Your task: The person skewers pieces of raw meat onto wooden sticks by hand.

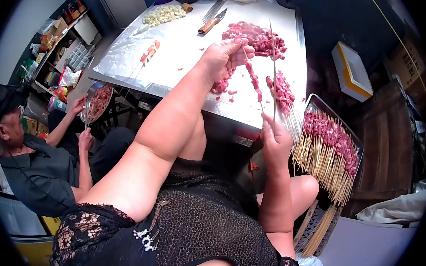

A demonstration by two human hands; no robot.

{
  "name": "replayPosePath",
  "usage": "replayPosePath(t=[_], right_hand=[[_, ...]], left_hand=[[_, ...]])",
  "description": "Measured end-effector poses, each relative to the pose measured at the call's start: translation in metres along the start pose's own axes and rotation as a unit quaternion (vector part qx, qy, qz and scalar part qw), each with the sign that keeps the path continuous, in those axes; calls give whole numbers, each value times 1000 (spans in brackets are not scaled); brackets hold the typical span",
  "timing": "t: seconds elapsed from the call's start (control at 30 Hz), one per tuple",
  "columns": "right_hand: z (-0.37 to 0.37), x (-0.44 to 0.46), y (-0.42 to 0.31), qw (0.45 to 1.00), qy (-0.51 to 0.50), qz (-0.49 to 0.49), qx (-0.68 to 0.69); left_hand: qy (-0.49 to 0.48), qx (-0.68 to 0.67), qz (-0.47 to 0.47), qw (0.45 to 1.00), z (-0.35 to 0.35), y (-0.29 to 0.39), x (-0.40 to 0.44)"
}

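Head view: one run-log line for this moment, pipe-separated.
left hand: at upper part of threaded skewer | right hand: holding bare skewer | large meat pile: on table | tray: loaded skewers

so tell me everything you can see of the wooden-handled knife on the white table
The brown, wooden-looking-handled knife has a grey, metal-looking blade tapering to a point. It lies on the white tabletop, handle nearer the wearer, tip angled away and right. Thin grey rods lie just beyond; the heap of raw red meat sits to its right. Neither the left hand nor right hand touches it.
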State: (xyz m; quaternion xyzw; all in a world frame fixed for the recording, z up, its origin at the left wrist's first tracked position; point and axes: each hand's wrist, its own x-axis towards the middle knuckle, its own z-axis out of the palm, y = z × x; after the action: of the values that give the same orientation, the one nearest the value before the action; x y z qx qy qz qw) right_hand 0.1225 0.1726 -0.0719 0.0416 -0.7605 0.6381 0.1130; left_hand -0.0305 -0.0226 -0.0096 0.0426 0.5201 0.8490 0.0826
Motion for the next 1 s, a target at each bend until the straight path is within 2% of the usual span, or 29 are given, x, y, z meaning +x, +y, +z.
replayPosePath(t=[0.03, 0.33, 0.4, 0.5, 0.63, 0.7, 0.9, 1.0], right_hand=[[0, 1, 1, 1000, 0, 1, -1], [-7, 1, 2, 999, 14, -10, -31], [-9, 4, 3, 991, 22, -67, -114], [-4, 4, 11, 988, 47, -100, -105], [-3, 3, 7, 987, 48, -80, -127], [-4, 4, 10, 988, 50, -91, -116], [-1, 6, 3, 996, 43, -41, -69], [-1, 10, 11, 986, 3, 68, 154]], left_hand=[[-27, -19, 1, 999, -1, 2, 1], [-63, -30, -20, 997, 0, 3, -1], [-71, -35, -23, 997, 0, 5, 0], [-80, -91, -37, 992, 2, -3, -1], [-62, 7, -9, 998, 14, -2, -5], [-83, 15, -14, 996, 16, -1, -7], [-116, 14, -62, 991, 32, -4, -15], [-105, 12, -58, 993, 31, -9, -13]])
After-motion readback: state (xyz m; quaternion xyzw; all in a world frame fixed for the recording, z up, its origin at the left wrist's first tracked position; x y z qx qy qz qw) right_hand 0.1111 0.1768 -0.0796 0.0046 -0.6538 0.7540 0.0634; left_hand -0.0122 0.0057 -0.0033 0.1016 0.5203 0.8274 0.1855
